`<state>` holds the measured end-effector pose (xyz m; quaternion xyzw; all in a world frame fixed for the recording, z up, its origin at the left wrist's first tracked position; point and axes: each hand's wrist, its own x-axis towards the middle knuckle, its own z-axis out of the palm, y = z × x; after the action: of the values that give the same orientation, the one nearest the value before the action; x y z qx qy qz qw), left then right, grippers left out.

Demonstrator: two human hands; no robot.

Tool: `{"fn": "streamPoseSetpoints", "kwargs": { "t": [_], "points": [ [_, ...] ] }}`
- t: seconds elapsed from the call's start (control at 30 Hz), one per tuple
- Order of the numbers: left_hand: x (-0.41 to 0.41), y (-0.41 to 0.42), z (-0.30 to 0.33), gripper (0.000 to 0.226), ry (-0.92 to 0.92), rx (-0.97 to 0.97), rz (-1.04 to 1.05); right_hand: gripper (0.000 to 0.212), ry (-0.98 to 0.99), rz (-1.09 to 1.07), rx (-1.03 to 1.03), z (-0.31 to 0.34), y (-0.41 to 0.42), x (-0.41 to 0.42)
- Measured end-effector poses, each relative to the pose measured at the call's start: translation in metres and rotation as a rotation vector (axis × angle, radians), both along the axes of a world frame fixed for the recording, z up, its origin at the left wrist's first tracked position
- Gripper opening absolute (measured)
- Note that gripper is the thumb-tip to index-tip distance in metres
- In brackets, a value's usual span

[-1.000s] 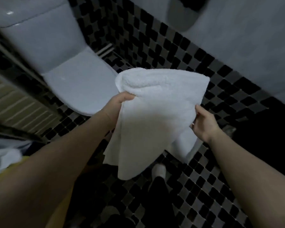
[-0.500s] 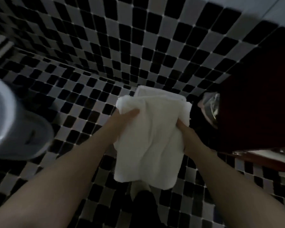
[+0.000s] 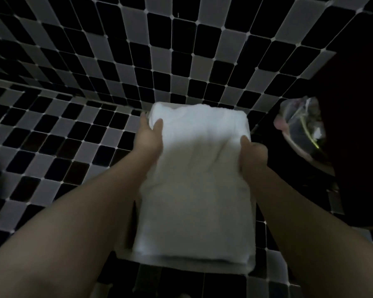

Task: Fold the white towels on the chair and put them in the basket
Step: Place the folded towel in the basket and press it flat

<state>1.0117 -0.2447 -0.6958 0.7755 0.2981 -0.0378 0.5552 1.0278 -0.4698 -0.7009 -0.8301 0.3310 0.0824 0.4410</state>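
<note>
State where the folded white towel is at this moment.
In the head view the folded white towel sits centre frame, gripped between the left hand and right hand, above the checkered floor, near the tiled wall.

A white towel [image 3: 199, 179] — folded into a thick oblong — is held by both long edges above the checkered floor.

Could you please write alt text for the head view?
Two bare hands, left and right, hold a folded white towel by its sides above a black-and-white checkered tile floor. A dim, blurred bag sits at right.
</note>
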Motion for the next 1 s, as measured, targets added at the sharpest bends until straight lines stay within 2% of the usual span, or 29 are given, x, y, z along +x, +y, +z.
{"fn": "streamPoseSetpoints", "kwargs": {
  "t": [0.07,0.13,0.2,0.23,0.33,0.43,0.53,0.63,0.7,0.77,0.8,0.83,0.87,0.93,1.0],
  "points": [
    [0.000,0.004,-0.018,0.056,0.026,0.138,-0.116,0.041,0.041,0.156,-0.181,-0.010,0.003,-0.001],
    [-0.015,0.001,-0.036,0.051,0.039,0.323,-0.353,0.035,0.010,0.386,-0.376,-0.028,0.009,-0.020],
    [-0.039,-0.005,-0.056,0.061,0.012,0.414,-0.543,0.037,-0.030,0.572,-0.466,-0.050,0.017,-0.047],
    [-0.051,-0.009,-0.064,0.067,0.003,0.427,-0.570,0.042,-0.032,0.616,-0.505,-0.057,0.021,-0.059],
    [-0.077,-0.019,-0.076,0.062,0.115,0.437,-0.437,0.051,-0.016,0.575,-0.538,-0.063,0.023,-0.080],
    [-0.089,-0.022,-0.078,0.072,0.198,0.328,-0.271,0.053,0.071,0.531,-0.475,-0.060,0.025,-0.091],
    [-0.093,-0.019,-0.069,0.074,0.230,0.248,-0.226,0.064,0.213,0.447,-0.370,-0.057,0.030,-0.100],
    [-0.086,-0.008,-0.055,0.065,0.112,0.138,-0.277,0.068,0.188,0.392,-0.250,-0.049,0.032,-0.103],
    [-0.086,-0.003,-0.049,0.055,-0.016,0.180,-0.352,0.063,0.166,0.517,-0.338,-0.045,0.033,-0.107],
    [-0.094,-0.002,-0.051,0.051,0.014,0.290,-0.415,0.062,0.270,0.695,-0.573,-0.045,0.031,-0.119],
    [-0.102,-0.005,-0.053,0.052,0.107,0.370,-0.469,0.063,0.323,0.768,-0.678,-0.044,0.029,-0.126],
    [-0.111,-0.008,-0.057,0.055,0.196,0.466,-0.500,0.064,0.335,0.828,-0.749,-0.044,0.027,-0.132],
    [-0.119,-0.010,-0.062,0.057,0.190,0.613,-0.519,0.065,0.280,0.900,-0.794,-0.047,0.025,-0.137],
    [-0.128,-0.014,-0.072,0.058,-0.018,0.864,-0.607,0.069,-0.026,1.052,-0.796,-0.055,0.023,-0.143],
    [-0.132,-0.010,-0.085,0.059,-0.168,0.941,-0.820,0.083,-0.125,1.207,-0.737,-0.063,0.025,-0.143]
  ]
}}
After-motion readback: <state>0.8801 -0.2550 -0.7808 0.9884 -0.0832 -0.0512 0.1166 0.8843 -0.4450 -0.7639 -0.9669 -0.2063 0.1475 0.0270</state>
